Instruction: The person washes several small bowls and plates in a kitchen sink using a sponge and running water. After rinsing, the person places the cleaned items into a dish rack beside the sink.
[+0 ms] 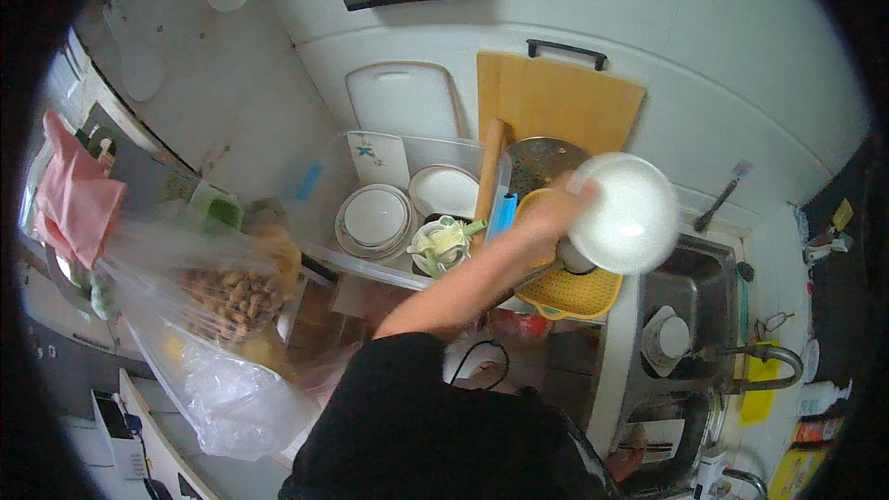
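Note:
A round white dish, either a bowl or a plate, is gripped at its left rim by my left hand. The hand is blurred, and that arm stretches across above a yellow plastic colander. Low on the right, my right hand is partly hidden by the black clothing, at the left end of a pale rectangular thing in the near sink basin. Whether its fingers grip that thing is unclear. Stacked white dishes sit in the far basin.
A clear plastic bin holds plates and a rolling pin. Behind stand a wooden cutting board and a white one. The faucet juts over the sink. A plastic bag hangs at left.

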{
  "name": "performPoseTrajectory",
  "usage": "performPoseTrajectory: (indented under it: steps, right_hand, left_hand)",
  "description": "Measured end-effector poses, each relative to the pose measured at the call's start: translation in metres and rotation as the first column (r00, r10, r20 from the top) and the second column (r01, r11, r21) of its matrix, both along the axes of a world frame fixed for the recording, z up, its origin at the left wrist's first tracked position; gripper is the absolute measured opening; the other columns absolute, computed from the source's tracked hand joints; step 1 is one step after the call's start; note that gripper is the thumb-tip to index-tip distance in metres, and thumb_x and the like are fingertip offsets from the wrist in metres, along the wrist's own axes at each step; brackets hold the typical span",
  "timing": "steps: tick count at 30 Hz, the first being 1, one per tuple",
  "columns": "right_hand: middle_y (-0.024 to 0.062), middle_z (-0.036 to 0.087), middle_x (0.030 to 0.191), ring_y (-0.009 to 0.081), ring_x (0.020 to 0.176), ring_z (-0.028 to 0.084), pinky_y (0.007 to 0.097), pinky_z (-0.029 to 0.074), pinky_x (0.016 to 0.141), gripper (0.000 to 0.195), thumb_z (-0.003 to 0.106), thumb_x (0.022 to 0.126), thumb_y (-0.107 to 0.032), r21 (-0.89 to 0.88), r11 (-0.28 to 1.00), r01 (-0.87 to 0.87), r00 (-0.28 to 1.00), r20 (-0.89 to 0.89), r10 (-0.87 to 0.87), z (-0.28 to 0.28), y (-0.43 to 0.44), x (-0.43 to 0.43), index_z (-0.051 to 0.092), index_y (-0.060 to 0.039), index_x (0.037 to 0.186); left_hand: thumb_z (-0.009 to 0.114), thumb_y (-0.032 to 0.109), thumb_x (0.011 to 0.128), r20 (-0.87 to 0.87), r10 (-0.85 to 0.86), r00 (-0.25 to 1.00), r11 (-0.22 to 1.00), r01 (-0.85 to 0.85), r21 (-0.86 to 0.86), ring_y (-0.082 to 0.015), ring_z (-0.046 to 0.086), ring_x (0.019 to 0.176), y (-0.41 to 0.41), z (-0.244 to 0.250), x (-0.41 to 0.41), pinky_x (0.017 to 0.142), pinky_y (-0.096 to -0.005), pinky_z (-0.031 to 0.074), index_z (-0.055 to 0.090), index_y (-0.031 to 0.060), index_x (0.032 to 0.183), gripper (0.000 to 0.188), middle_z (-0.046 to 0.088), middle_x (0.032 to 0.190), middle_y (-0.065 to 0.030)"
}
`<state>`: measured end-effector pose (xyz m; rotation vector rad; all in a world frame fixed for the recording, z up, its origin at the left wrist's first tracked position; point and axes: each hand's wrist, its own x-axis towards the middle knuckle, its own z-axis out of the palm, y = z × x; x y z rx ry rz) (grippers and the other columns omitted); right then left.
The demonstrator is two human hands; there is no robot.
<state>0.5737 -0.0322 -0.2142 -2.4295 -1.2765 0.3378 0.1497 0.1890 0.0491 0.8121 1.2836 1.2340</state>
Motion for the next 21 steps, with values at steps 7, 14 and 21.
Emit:
performPoseTrajectory:
  steps: [7, 14, 21]
  right_hand:
    - [0.0216, 0.046, 0.1, 0.0338, 0.094, 0.043, 0.0424, 0.038, 0.079, 0.035, 0.043, 0.08, -0.023, 0.022, 0.989, -0.147, 0.985, 0.09, 0.145, -0.042, 0.011, 0.02, 0.044, -0.0008, 0.107]
    - [0.0209, 0.047, 0.099, 0.0337, 0.091, 0.045, 0.0422, 0.039, 0.077, 0.035, 0.044, 0.079, -0.023, 0.02, 0.976, -0.215, 0.971, 0.115, 0.211, -0.058, 0.015, 0.031, 0.045, -0.0013, 0.106]
    - [0.0203, 0.048, 0.097, 0.0336, 0.088, 0.046, 0.042, 0.04, 0.074, 0.034, 0.045, 0.079, -0.023, 0.033, 0.968, -0.249, 0.96, 0.143, 0.242, -0.067, 0.013, 0.043, 0.046, -0.0017, 0.105]
  left_hand:
    - [0.046, 0.032, 0.079, -0.542, 0.537, 0.647, 0.811, -0.573, 0.118, -0.0216, 0.053, 0.073, -0.089, 0.0, -0.197, 0.066, -0.0324, 0.043, 0.048, -0.0016, 0.102, 0.041, 0.055, 0.087, -0.0143]
    - [0.051, 0.031, 0.074, -0.801, 0.387, 0.457, 0.686, -0.723, -0.081, -0.0234, 0.056, 0.072, -0.124, -0.033, -0.265, 0.058, -0.0357, 0.045, 0.053, -0.0032, 0.094, 0.039, 0.057, 0.082, -0.0171]
    - [0.053, 0.029, 0.071, -0.963, 0.006, 0.269, 0.652, -0.731, -0.2, -0.0338, 0.055, 0.079, -0.124, -0.081, -0.298, 0.068, -0.039, 0.044, 0.056, 0.0001, 0.093, 0.036, 0.056, 0.093, -0.0181]
